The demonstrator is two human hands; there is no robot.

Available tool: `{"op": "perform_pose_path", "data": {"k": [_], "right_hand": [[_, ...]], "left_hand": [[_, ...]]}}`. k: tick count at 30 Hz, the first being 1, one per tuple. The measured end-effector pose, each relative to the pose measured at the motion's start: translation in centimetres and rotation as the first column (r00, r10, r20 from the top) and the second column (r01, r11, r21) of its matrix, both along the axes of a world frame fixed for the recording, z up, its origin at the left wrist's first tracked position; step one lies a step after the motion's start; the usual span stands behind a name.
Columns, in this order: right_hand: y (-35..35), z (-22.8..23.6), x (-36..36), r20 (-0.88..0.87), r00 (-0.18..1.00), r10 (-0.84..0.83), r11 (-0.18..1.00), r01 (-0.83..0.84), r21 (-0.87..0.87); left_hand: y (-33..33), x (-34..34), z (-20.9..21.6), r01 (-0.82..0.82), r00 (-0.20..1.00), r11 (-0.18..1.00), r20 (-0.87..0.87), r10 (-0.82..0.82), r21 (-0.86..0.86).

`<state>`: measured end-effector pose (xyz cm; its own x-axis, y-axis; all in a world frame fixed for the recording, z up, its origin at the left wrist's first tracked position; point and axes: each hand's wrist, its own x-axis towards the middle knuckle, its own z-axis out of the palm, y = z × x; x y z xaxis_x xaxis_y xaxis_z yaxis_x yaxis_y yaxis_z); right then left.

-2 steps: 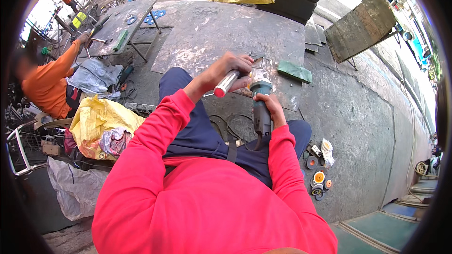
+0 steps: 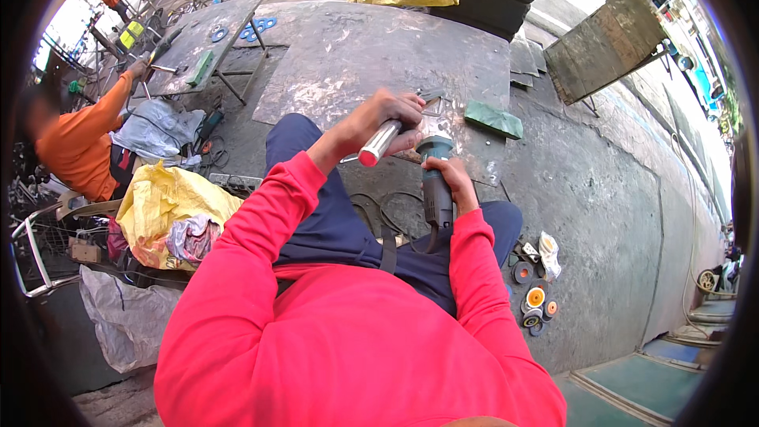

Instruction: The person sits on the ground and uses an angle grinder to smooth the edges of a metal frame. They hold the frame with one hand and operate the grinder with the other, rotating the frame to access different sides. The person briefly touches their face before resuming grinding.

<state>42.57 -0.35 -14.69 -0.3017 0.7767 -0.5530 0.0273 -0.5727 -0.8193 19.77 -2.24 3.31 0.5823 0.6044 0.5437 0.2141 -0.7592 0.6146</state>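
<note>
My left hand (image 2: 390, 116) is closed round a shiny metal tube (image 2: 381, 142) with a red end pointing toward me. A thin, bent metal piece (image 2: 432, 100) shows just past these fingers. In my right hand (image 2: 454, 179) is a teal and dark grey angle grinder (image 2: 437, 204), its head up by the left hand and its cord running down to my lap. The grinder's working end is bright and washed out, so I cannot tell whether it touches the metal. A green block (image 2: 493, 119) lies on the metal sheet (image 2: 379, 47), right of the grinder.
Grinding discs (image 2: 535, 297) and a white cloth (image 2: 549, 255) lie on the floor at my right. A yellow sack (image 2: 162, 205) sits left. A person in orange (image 2: 87, 146) works beside a low table (image 2: 194, 47). A tilted board (image 2: 605, 41) stands at far right.
The grinder and my right hand have shifted very slightly left. The faint orange glow at the grinder's head has faded. My left hand's grip looks the same.
</note>
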Motion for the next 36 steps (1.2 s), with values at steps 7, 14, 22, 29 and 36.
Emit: {"op": "perform_pose_path", "data": {"k": [7, 14, 22, 29, 36], "right_hand": [[1.4, -1.0, -3.1, 0.083, 0.987, 0.135, 0.982, -0.144, 0.119], [0.2, 0.4, -4.1, 0.072, 0.975, 0.209, 0.963, -0.218, 0.157], [0.6, 0.2, -3.8, 0.078, 0.969, 0.235, 0.967, -0.241, 0.083], [0.3, 0.2, -3.8, 0.144, 0.978, 0.150, 0.979, -0.167, 0.113], [0.4, 0.4, -4.4, 0.253, 0.945, 0.208, 0.946, -0.261, 0.195]], "left_hand": [[-0.4, 0.2, -0.1, -0.004, 1.000, 1.000, 0.001, 0.004, 0.013], [-0.1, -0.5, 0.0, -0.007, 1.000, 1.000, -0.013, 0.007, 0.000], [0.2, -1.2, 0.0, -0.023, 0.999, 0.999, -0.036, 0.022, -0.037], [0.4, -1.6, 0.1, -0.040, 0.999, 0.999, 0.032, 0.041, -0.019], [0.5, -1.8, 0.0, -0.053, 0.998, 0.998, 0.029, 0.054, -0.035]]}}
